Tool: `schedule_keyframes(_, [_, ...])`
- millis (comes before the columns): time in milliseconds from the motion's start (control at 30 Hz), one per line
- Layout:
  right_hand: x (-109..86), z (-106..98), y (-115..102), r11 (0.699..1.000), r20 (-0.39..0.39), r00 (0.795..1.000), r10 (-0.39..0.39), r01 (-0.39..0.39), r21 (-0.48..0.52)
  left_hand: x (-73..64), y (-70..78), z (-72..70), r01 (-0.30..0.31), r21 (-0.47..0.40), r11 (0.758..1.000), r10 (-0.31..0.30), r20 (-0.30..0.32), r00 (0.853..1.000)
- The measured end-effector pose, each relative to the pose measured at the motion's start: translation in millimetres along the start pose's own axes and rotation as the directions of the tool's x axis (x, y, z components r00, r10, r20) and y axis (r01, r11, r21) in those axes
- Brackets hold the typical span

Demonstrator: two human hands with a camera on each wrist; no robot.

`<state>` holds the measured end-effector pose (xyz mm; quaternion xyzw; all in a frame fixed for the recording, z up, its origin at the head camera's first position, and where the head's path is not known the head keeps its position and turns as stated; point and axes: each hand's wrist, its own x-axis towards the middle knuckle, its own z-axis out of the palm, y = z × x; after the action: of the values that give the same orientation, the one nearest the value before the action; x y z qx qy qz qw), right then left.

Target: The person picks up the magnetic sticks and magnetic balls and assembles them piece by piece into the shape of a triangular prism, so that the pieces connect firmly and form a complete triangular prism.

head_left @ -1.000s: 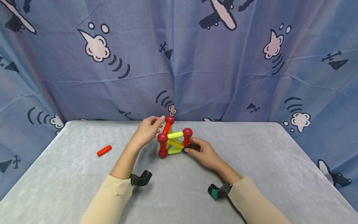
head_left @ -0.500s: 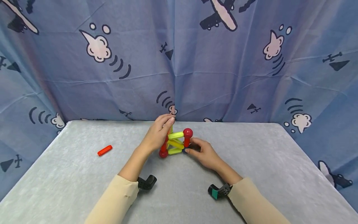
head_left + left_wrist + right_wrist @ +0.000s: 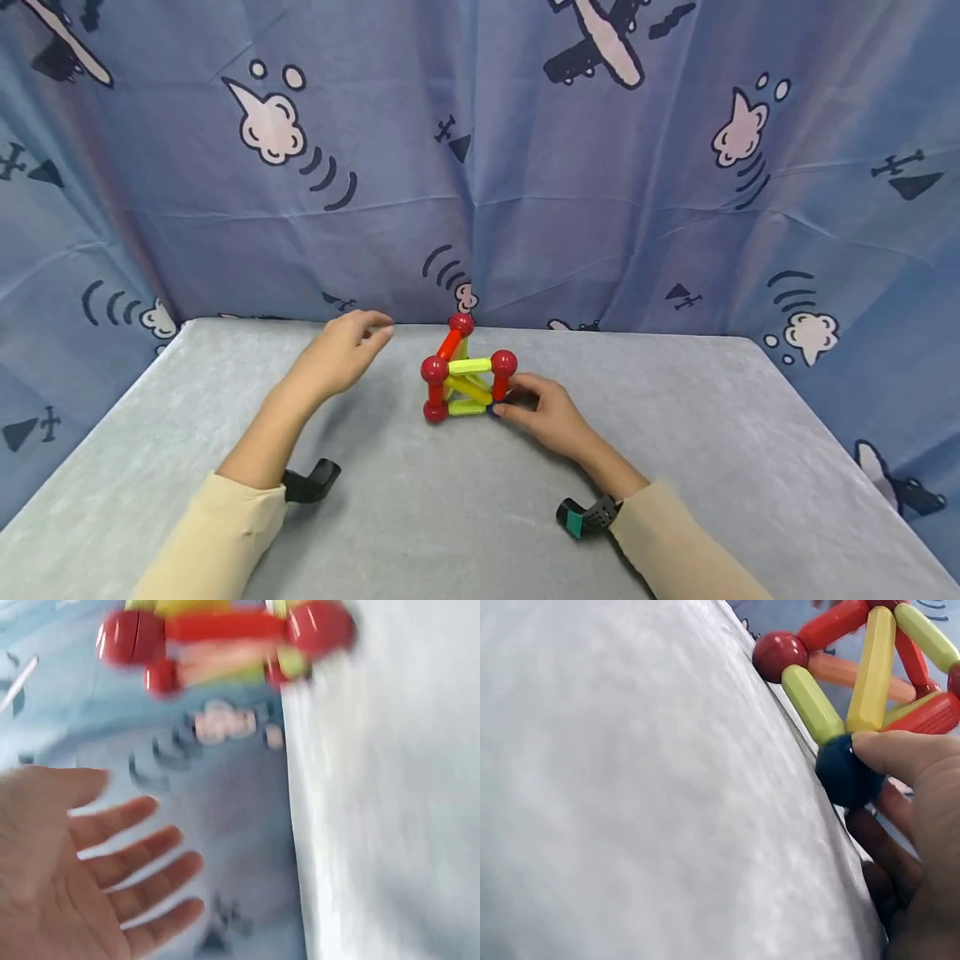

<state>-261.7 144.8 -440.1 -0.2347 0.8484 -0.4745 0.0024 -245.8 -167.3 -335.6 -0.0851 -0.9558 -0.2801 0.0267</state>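
Observation:
A frame of magnetic sticks and balls (image 3: 468, 366) stands on the table, made of red, yellow, lime and orange sticks. Red balls (image 3: 435, 369) sit at most of its corners. At the lower right corner my right hand (image 3: 551, 418) pinches a dark blue ball (image 3: 844, 772), its thumb on top in the right wrist view. A yellow stick (image 3: 874, 671) and a lime stick (image 3: 814, 705) run out from that ball. My left hand (image 3: 339, 354) is in the air left of the frame, holding nothing. Its fingers are spread in the left wrist view.
A pale grey cloth covers the table (image 3: 660, 400). Behind it hangs a blue curtain (image 3: 585, 208) printed with planes and clouds, close to the frame's rear. Each wrist wears a black camera mount (image 3: 311, 482).
My left hand reached over the frame's left balls, then moved away to the left and let the frame show again. The left forearm now covers the loose red stick. My right hand has stayed put.

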Motion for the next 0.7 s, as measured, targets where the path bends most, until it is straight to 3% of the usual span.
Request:
schedule_keyframes(133, [-1.8, 3, -12, 0.998, 0.011, 0.998, 0.069, -0.069, 0.005, -21.6, -39.3, -21.4, 0.112, 0.163, 0.980, -0.121, 0.045, 0.992])
schedule_keyframes(333, [-5.8, 12, -40, 0.992, 0.050, 0.991, 0.122, -0.121, -0.027, -48.1, -83.9, -31.5, 0.217, 0.284, 0.934, -0.266, 0.145, 0.953])
schedule_keyframes(433, [-7.8, 16, -52, 0.995, 0.153, 0.984, 0.094, -0.087, -0.052, -54.5, -96.3, -32.2, 0.244, 0.305, 0.920, -0.304, 0.165, 0.938])
schedule_keyframes(567, [-7.7, 13, -58, 0.998, 0.329, 0.943, 0.046, -0.032, -0.048, -55.3, -103.2, -29.4, 0.257, 0.296, 0.920, -0.305, 0.131, 0.943])
schedule_keyframes(633, [-6.2, 9, -57, 0.998, 0.326, 0.944, 0.057, -0.045, -0.043, -54.5, -103.8, -26.8, 0.253, 0.289, 0.923, -0.297, 0.120, 0.947])
schedule_keyframes(700, [-3.7, 8, -53, 0.995, 0.237, 0.967, 0.092, -0.079, -0.064, -53.6, -103.5, -23.6, 0.247, 0.282, 0.927, -0.289, 0.116, 0.950])
